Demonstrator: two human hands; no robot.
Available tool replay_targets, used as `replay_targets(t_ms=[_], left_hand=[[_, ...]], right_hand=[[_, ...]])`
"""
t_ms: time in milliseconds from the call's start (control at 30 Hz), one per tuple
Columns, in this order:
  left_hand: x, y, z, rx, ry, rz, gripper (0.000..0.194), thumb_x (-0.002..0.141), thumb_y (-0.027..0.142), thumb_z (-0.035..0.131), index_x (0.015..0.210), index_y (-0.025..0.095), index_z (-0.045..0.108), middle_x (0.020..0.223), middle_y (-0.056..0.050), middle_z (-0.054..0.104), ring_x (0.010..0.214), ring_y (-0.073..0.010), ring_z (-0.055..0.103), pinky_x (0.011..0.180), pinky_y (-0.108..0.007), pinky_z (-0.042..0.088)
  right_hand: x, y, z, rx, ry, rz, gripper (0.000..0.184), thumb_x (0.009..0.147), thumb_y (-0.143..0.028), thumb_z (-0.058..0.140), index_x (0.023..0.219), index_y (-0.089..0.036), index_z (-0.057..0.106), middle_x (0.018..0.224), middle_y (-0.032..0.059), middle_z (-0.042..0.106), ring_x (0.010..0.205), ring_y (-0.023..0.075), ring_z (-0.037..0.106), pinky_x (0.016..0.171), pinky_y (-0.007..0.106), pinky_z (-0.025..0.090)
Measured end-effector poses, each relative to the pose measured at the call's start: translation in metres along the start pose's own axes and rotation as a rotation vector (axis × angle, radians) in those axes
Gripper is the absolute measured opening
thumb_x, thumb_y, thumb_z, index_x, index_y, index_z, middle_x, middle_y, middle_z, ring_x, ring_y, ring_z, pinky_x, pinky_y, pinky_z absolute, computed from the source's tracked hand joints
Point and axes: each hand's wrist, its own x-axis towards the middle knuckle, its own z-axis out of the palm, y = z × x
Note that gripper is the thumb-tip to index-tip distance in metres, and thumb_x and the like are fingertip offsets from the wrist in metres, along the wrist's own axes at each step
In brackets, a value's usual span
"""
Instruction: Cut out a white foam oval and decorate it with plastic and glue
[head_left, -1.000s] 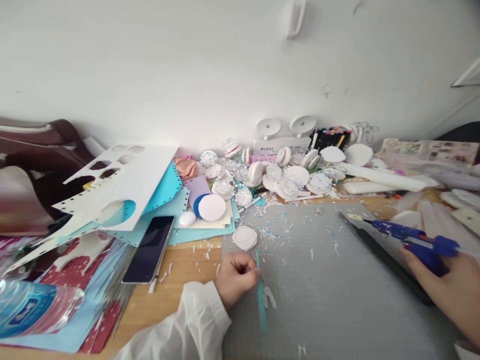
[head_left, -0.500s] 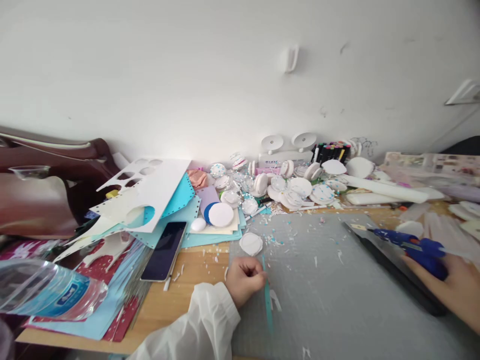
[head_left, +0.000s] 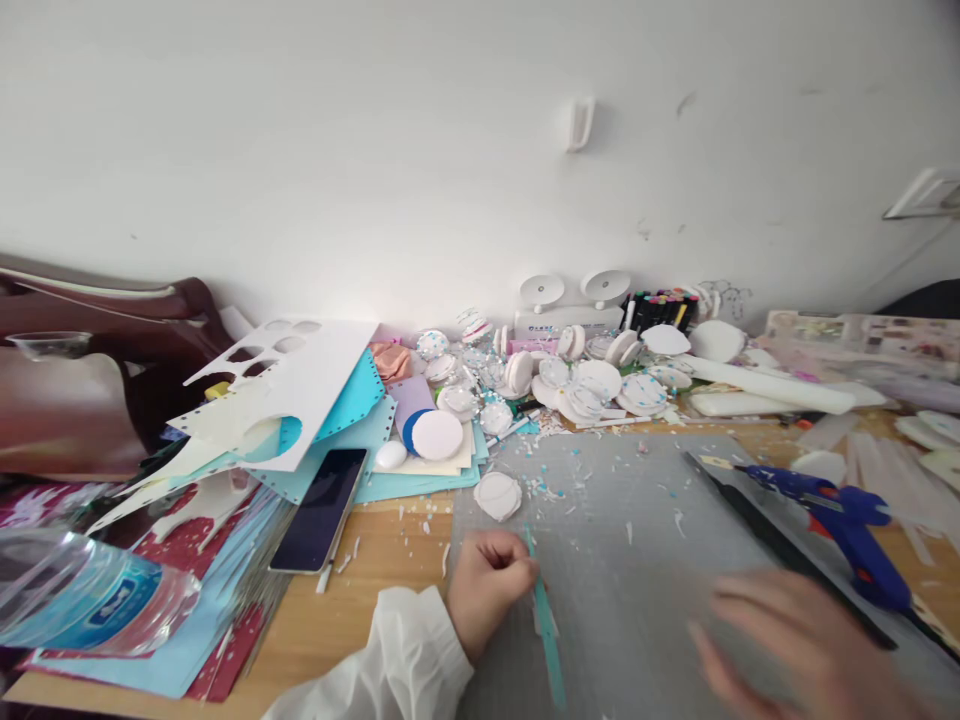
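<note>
My left hand (head_left: 491, 585), in a white sleeve, is closed in a pinch on a narrow teal paper strip (head_left: 546, 630) that hangs down toward me over the grey cutting mat (head_left: 622, 600). A white scalloped paper disc (head_left: 498, 496) lies flat just beyond that hand. My right hand (head_left: 787, 640) is smeared by motion above the mat's right side, and nothing shows in it. To its right rests a blue glue gun (head_left: 832, 510), nozzle pointing left, by a long black tool (head_left: 795, 550) lying diagonally on the mat.
White paper discs (head_left: 592, 385) and beaded pieces are heaped along the wall. Cut card sheets (head_left: 330, 370) and a phone (head_left: 321, 510) lie left of the mat. A water bottle (head_left: 97, 595) lies at the far left. Clear strips (head_left: 885, 490) sit at right. Paper scraps dot the mat.
My right hand has let go of the glue gun, which now lies at the right, and has moved left over the mat. My left hand keeps its pinch on the strip.
</note>
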Motion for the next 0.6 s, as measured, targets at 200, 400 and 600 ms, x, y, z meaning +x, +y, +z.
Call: replay_targets(t_ms=[200,400,600], left_hand=[[-0.009,0.014,0.008,0.024,0.017,-0.006,0.024,0.057,0.031,0.056,0.043,0.018,0.042,0.043,0.005,0.032,0.047,-0.0068,0.027,0.047,-0.023,0.021],[-0.001,0.019,0.002,0.097,0.045,0.018,0.022,0.057,0.03,0.051,0.042,0.018,0.04,0.044,0.005,0.031,0.047,-0.0066,0.028,0.047,-0.022,0.021],[0.014,0.014,-0.002,0.222,-0.004,0.04,0.034,0.067,0.034,0.052,0.041,0.019,0.035,0.04,0.006,0.029,0.042,-0.0058,0.025,0.042,-0.021,0.017]], right_hand=[[0.069,-0.065,0.065,0.14,-0.059,-0.448,0.016,0.085,-0.009,0.043,0.094,-0.016,0.054,0.075,0.0061,0.062,0.069,0.02,0.057,0.066,0.036,0.044],[0.082,-0.056,0.085,0.101,-0.055,-0.557,0.022,0.087,-0.002,0.035,0.089,-0.014,0.052,0.067,0.0032,0.054,0.06,0.0175,0.047,0.06,0.035,0.035],[0.08,-0.05,0.092,0.045,-0.05,-0.578,0.018,0.09,-0.008,0.038,0.093,-0.015,0.054,0.068,0.0028,0.054,0.062,0.0175,0.047,0.063,0.034,0.034]])
